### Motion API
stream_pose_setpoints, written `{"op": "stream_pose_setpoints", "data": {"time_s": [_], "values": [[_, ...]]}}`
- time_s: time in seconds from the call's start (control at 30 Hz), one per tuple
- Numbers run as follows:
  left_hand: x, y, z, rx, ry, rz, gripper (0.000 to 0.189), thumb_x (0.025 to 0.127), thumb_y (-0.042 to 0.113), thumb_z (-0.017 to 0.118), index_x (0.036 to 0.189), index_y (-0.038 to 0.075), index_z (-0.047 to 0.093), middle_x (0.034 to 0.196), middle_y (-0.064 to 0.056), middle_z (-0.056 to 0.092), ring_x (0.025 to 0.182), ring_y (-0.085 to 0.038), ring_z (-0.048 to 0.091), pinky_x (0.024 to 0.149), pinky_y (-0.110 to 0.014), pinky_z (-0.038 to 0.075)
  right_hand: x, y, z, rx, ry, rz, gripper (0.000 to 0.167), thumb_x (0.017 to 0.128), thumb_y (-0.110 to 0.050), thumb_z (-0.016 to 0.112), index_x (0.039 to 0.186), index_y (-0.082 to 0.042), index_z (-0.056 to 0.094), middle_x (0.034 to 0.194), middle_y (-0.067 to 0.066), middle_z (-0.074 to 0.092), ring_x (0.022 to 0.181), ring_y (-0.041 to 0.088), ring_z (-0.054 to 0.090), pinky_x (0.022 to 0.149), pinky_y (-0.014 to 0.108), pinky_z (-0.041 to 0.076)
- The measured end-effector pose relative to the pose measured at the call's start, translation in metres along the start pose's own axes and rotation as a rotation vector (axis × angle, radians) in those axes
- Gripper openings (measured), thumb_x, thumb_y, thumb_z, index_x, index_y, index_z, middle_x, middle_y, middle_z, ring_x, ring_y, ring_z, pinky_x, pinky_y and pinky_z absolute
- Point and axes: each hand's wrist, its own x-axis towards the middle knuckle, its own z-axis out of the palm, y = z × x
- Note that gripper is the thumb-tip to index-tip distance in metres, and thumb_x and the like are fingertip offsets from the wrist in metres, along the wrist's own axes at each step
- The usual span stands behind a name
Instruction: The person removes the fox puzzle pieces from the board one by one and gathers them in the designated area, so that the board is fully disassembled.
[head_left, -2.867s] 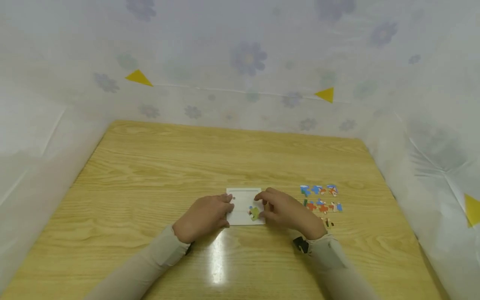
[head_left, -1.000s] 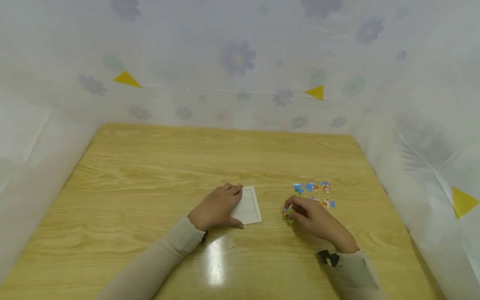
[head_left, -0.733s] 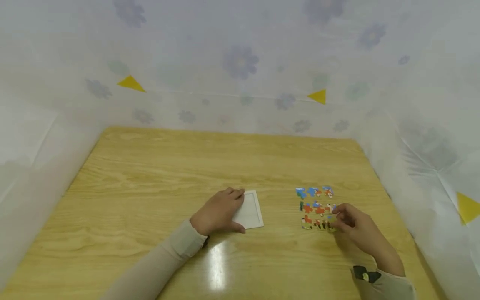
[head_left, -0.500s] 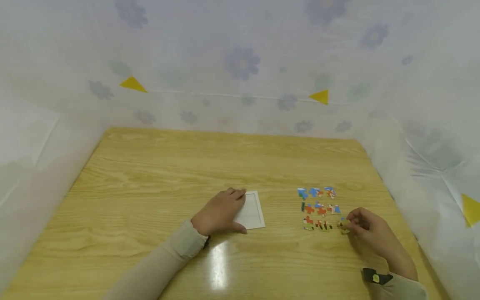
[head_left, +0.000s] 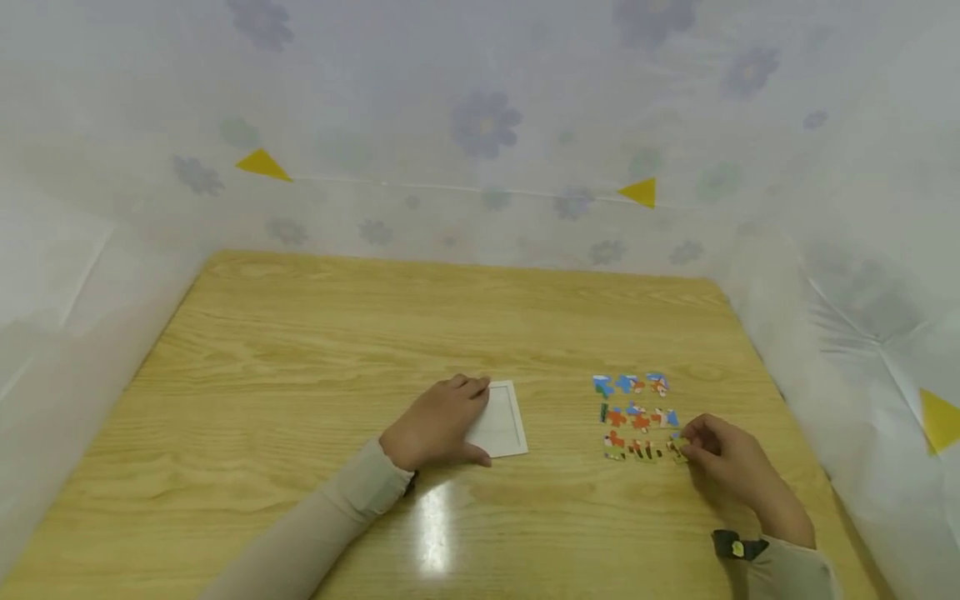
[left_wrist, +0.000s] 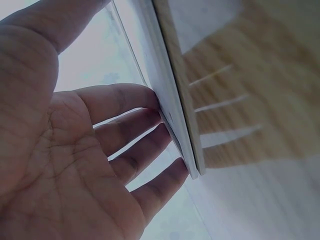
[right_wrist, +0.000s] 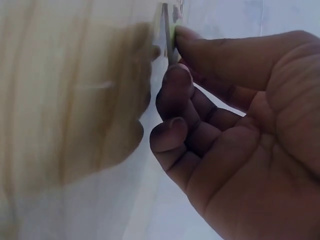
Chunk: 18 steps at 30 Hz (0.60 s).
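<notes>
A shallow white puzzle tray [head_left: 501, 423] lies on the table with bare white inside it. My left hand [head_left: 438, 425] rests over its left part, fingertips at the far side and thumb near the front edge. In the left wrist view the spread fingers [left_wrist: 130, 97] touch the tray's face. To the right, several puzzle pieces [head_left: 640, 418] with blue, orange and green print lie in three rows. My right hand [head_left: 727, 458] pinches a green-printed puzzle piece [head_left: 676, 448] at the right end of the nearest row. The right wrist view shows that piece edge-on [right_wrist: 170, 35] between thumb and fingers.
The wood-grain table [head_left: 337, 333] is enclosed by pale flower-printed curtains [head_left: 420, 108] at the back and sides. Yellow triangles [head_left: 640, 192] mark the curtains. A dark band [head_left: 738, 546] circles the right wrist.
My right hand has carried the green puzzle piece from the tray to the nearest row, lately shifting it slightly left. My left hand has moved further over the tray.
</notes>
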Motion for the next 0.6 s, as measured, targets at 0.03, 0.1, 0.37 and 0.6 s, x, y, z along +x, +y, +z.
{"op": "stream_pose_setpoints", "data": {"time_s": [0.03, 0.1, 0.37, 0.6], "values": [[-0.0001, 0.0002, -0.0010, -0.006, 0.003, 0.000, 0.102, 0.079, 0.070, 0.077, 0.147, -0.002, 0.053, 0.155, -0.013, 0.048, 0.134, -0.029, 0.051, 0.113, -0.040, 0.043, 0.0014, -0.0001, 0.0008, 0.003, -0.006, -0.003, 0.015, 0.090, 0.000, 0.077, 0.099, -0.005, 0.066, 0.082, -0.002, 0.059, 0.069, 0.002, 0.052, 0.059, 0.024, 0.048], [-0.0004, 0.0006, -0.0032, -0.016, 0.003, -0.002, 0.101, 0.079, 0.068, 0.078, 0.147, -0.002, 0.053, 0.154, -0.014, 0.049, 0.134, -0.029, 0.052, 0.113, -0.040, 0.043, 0.0035, -0.0005, 0.0026, 0.006, -0.018, 0.000, 0.015, 0.090, 0.000, 0.077, 0.098, -0.005, 0.065, 0.082, -0.002, 0.059, 0.069, 0.002, 0.052, 0.059, 0.024, 0.048], [-0.0012, 0.0011, -0.0041, -0.029, 0.004, -0.001, 0.100, 0.079, 0.067, 0.078, 0.147, -0.002, 0.053, 0.155, -0.014, 0.049, 0.136, -0.030, 0.051, 0.114, -0.041, 0.042, 0.0026, -0.0076, 0.0035, 0.030, -0.044, 0.034, 0.017, 0.091, 0.002, 0.075, 0.102, -0.004, 0.063, 0.086, 0.001, 0.060, 0.071, 0.004, 0.052, 0.060, 0.024, 0.048], [-0.0018, 0.0009, -0.0046, -0.034, 0.018, 0.006, 0.100, 0.079, 0.067, 0.079, 0.146, -0.003, 0.054, 0.154, -0.014, 0.049, 0.135, -0.031, 0.052, 0.113, -0.042, 0.042, 0.0019, -0.0100, 0.0030, 0.018, -0.059, 0.049, 0.016, 0.092, 0.002, 0.074, 0.103, -0.003, 0.062, 0.087, 0.002, 0.060, 0.072, 0.004, 0.051, 0.061, 0.024, 0.048]]}}
